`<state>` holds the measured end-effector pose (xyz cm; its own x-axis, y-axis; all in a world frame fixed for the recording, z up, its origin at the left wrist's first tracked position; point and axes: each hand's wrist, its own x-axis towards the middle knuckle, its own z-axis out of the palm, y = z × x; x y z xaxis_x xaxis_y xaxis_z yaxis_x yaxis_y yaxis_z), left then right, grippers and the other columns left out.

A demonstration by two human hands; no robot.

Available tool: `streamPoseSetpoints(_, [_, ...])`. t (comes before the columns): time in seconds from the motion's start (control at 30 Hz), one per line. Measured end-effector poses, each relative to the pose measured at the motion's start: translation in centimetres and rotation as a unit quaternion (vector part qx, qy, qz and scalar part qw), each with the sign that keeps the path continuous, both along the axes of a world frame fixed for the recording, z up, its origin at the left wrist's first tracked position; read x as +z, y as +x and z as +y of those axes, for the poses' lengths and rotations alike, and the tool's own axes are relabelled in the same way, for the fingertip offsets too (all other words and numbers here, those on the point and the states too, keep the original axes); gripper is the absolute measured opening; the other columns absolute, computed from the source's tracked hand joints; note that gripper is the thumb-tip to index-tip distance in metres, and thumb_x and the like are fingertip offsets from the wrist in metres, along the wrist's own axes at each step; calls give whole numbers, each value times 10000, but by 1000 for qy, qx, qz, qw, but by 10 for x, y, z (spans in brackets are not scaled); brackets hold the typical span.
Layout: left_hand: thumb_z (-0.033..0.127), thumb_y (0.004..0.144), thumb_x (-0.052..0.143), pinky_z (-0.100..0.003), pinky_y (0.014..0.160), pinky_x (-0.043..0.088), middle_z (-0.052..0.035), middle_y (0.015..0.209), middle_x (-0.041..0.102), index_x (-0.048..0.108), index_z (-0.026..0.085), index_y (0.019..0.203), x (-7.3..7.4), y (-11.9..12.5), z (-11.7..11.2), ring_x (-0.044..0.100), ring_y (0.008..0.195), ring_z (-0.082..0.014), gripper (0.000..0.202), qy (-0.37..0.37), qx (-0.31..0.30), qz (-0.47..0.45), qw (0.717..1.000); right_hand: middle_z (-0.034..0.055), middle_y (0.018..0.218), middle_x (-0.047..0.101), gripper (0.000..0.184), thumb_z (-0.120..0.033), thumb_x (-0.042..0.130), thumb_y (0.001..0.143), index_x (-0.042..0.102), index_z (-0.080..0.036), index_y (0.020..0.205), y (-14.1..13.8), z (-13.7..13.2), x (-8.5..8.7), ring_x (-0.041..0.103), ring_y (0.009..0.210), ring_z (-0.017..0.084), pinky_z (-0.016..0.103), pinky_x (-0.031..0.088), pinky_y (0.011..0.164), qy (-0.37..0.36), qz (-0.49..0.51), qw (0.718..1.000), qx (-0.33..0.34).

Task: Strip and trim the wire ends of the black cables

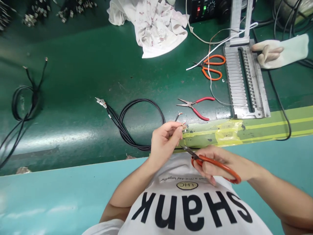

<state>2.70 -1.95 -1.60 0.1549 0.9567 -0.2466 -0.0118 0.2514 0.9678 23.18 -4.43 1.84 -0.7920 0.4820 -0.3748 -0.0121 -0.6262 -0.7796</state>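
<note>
My left hand (164,138) is pinched on the end of a black cable (141,120), whose loop lies on the green bench with metal terminals at its far end. A bare wire tip sticks out beyond my fingertips. My right hand (217,163) grips orange-handled scissors (215,164). Their blades point up and left, toward the cable end in my left hand. Both hands hover at the near edge of the bench, just above my white shirt.
Red-handled pliers (195,106) and a second pair of orange scissors (212,67) lie behind my hands. A grey slotted metal fixture (244,85), a white glove (281,50), a crumpled white cloth (151,26) and another black cable bundle (24,101) sit further out.
</note>
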Motion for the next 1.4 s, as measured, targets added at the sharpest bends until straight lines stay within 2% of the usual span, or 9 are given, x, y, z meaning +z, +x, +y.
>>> streamPoseSetpoints(0.1, [356,927,661,-194,469,407,15,642,581,702,154,952,3,-1,-1,498,497,-65,208,-7,4,-3,1000,2,636,533,556,-645,404,985,518,-188,691,2,4,-6,515,536,109,250,444,538,39,-4,999,-13])
streamPoseSetpoints(0.2, [352,918,674,-194,479,436,18,642,589,691,159,947,4,-1,-2,519,503,-69,196,-7,10,-8,1000,-15,587,516,599,-643,305,1012,522,-183,695,-2,6,-18,498,460,95,239,399,479,20,2,999,-43])
streamPoseSetpoints(0.3, [359,910,682,-207,505,488,10,659,613,689,159,963,4,-2,-3,559,525,-82,207,-8,13,-10,1000,-37,585,497,581,-639,315,1012,515,-183,713,-10,5,-27,465,396,76,222,365,422,-29,26,997,-65])
streamPoseSetpoints(0.4, [352,906,688,-215,521,516,8,667,627,682,160,967,4,-3,-3,582,533,-89,202,-7,18,-12,1000,-43,579,502,566,-630,330,1014,520,-180,728,-17,2,-31,465,380,71,218,349,422,-33,29,996,-82])
streamPoseSetpoints(0.73, [336,912,681,-217,533,533,11,651,631,663,163,923,9,-2,-3,590,538,-93,174,0,24,-16,1000,-50,546,495,524,-613,386,1010,500,-185,730,-21,1,-30,478,379,71,205,353,412,-17,14,995,-102])
streamPoseSetpoints(1.07, [320,915,678,-222,539,541,13,659,645,650,168,930,6,-3,-4,610,541,-99,155,9,26,-18,999,-71,517,463,539,-634,392,1000,472,-189,706,-22,1,-34,426,334,53,198,316,380,-25,33,994,-102])
streamPoseSetpoints(1.23, [309,912,682,-215,544,550,15,657,646,649,168,932,6,-2,-4,613,548,-96,146,11,32,-21,999,-63,516,467,524,-595,434,1003,473,-184,680,-23,0,-28,442,341,51,191,334,379,0,-22,994,-109])
streamPoseSetpoints(1.33, [307,909,686,-210,544,550,20,644,636,648,168,919,7,-1,-4,606,549,-95,145,14,34,-21,999,-53,510,465,539,-598,468,988,469,-183,645,-23,0,-23,459,346,56,189,306,363,9,-60,992,-111])
streamPoseSetpoints(1.4, [306,910,684,-208,544,545,19,644,636,646,167,916,6,-1,-4,605,546,-94,144,16,33,-17,999,-46,510,475,552,-596,437,1001,475,-180,641,-23,1,-21,470,354,59,192,313,375,5,-57,992,-110])
